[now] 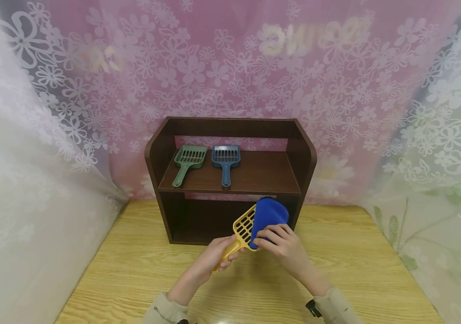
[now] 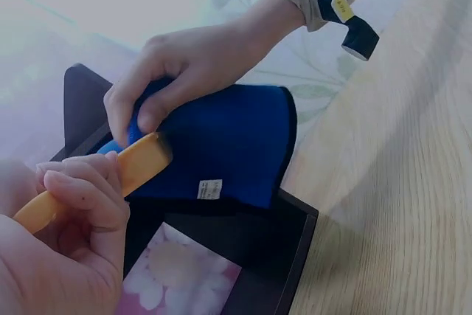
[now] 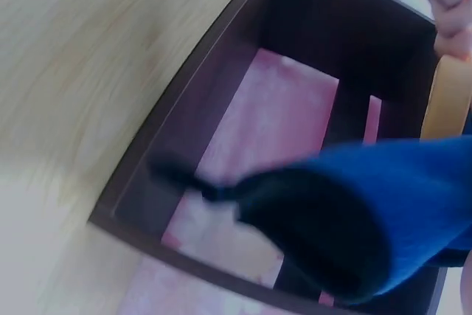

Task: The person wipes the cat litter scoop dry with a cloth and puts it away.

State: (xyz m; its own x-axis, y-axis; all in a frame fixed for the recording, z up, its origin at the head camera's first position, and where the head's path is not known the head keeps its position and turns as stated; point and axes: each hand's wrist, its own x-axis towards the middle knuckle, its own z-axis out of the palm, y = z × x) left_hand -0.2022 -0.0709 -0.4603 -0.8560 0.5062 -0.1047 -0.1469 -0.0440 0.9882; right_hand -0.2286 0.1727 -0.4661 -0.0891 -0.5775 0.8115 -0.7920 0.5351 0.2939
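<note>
Table: light wooden tabletop [image 1: 141,270] with visible grain, hemmed by floral curtains at the back and both sides.
Shelf unit: dark brown wooden shelf unit [image 1: 230,180] standing on the table near its rear edge, open at the front, with one upper board and a lower compartment.
Upper board, left: green slotted scoop [image 1: 187,162], handle toward the viewer.
Upper board, centre: blue slotted scoop [image 1: 225,162], just beside the green one, handle toward the viewer.

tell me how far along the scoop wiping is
Looks done: a green scoop and a blue scoop lie on the shelf. In hand: the left hand grips the yellow scoop by its handle while the right hand presses a blue cloth onto it. Probably left: shelving it.
</note>
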